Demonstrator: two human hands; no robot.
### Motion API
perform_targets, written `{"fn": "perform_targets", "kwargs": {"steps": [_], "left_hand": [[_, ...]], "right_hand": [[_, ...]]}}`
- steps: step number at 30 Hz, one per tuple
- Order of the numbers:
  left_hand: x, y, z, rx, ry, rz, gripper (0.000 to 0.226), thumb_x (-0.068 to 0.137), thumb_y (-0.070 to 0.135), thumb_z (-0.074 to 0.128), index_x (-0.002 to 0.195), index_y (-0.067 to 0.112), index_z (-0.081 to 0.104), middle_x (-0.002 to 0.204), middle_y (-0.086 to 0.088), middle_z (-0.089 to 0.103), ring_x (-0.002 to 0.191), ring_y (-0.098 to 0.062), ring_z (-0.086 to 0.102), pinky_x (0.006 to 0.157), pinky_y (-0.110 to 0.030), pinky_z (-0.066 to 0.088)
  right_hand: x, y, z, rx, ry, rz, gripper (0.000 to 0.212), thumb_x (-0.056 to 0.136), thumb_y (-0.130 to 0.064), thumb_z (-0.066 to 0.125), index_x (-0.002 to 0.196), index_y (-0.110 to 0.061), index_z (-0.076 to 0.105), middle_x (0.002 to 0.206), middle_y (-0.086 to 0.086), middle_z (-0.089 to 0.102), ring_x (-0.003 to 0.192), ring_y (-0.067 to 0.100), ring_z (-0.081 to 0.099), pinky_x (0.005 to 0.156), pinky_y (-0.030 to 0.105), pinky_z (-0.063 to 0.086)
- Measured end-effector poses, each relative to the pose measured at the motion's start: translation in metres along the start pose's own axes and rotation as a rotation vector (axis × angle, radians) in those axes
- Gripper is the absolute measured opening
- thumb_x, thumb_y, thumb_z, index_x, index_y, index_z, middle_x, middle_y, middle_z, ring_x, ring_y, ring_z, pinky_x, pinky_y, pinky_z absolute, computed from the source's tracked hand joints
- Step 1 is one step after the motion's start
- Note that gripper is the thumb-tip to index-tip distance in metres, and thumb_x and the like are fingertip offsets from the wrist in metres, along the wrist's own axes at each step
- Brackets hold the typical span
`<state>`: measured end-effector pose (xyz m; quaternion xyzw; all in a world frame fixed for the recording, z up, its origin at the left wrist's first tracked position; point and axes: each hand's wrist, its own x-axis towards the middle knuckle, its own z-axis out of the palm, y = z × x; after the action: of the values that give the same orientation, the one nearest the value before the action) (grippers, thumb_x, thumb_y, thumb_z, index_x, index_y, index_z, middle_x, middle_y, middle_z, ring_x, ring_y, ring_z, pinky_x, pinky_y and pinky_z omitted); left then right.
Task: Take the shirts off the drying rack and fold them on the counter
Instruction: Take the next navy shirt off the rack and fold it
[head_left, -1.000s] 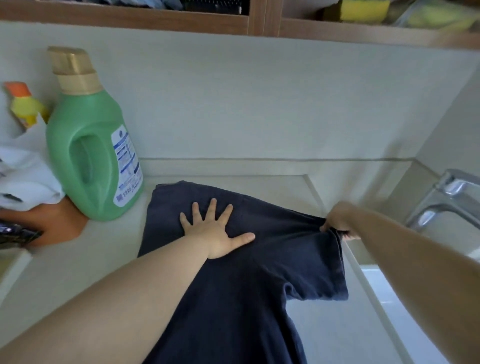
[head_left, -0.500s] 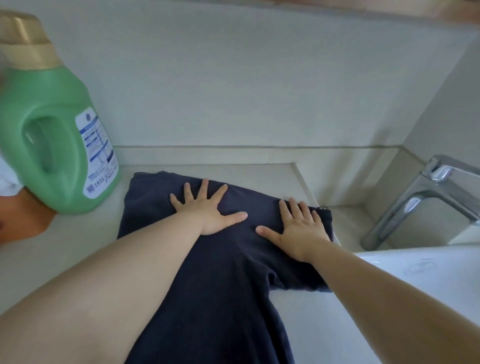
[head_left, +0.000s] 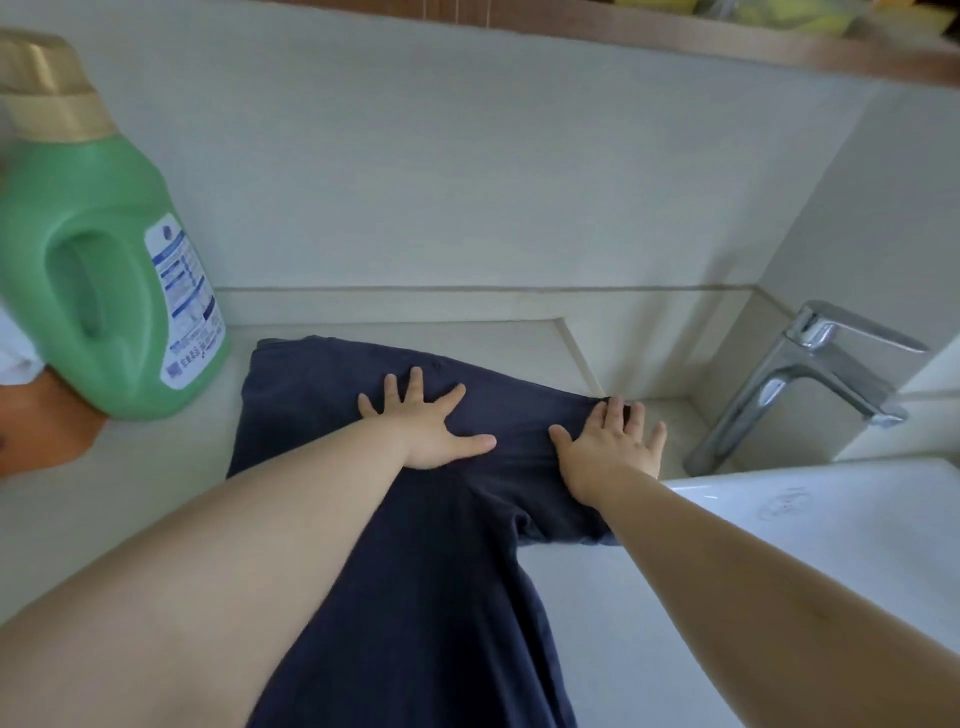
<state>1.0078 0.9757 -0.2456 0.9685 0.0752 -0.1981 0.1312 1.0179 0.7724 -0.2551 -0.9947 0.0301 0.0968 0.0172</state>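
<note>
wall: pale, plain | shelf: wooden, overhead | faucet: chrome, right | light: soft daylight

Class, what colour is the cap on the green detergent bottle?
Gold; the cap on the detergent bottle shows best in the head view.

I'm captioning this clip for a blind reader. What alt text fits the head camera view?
Both hands, left hand and right hand, press flat with spread fingers on a dark navy cotton shirt spread over a pale counter. A green plastic detergent bottle stands to the left, a chrome faucet to the right.
</note>
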Motion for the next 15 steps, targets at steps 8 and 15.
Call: {"fn": "perform_targets", "kwargs": {"steps": [8,15], "left_hand": [[-0.104,-0.049,0.038,0.030,0.080,-0.157,0.076,0.085,0.074,0.031,0.149,0.045,0.001,0.159,-0.001,-0.017,0.146,-0.032,-0.012,0.115,-0.058,0.003],[-0.123,-0.060,0.034,0.072,-0.051,-0.143,0.086,0.079,0.081,0.031,0.147,0.047,-0.008,0.158,0.000,-0.021,0.144,-0.038,-0.015,0.113,-0.062,0.002]], "right_hand": [[-0.066,0.000,-0.004,0.220,-0.066,0.191,0.078,0.090,-0.029,0.056,0.146,0.004,0.013,0.144,0.020,0.032,0.130,0.034,0.036,0.103,0.038,0.036],[-0.080,0.005,-0.018,0.621,-0.047,0.302,0.034,0.092,-0.017,0.054,0.124,-0.014,0.045,0.127,0.010,0.047,0.114,0.029,0.049,0.094,0.035,0.037]]}}
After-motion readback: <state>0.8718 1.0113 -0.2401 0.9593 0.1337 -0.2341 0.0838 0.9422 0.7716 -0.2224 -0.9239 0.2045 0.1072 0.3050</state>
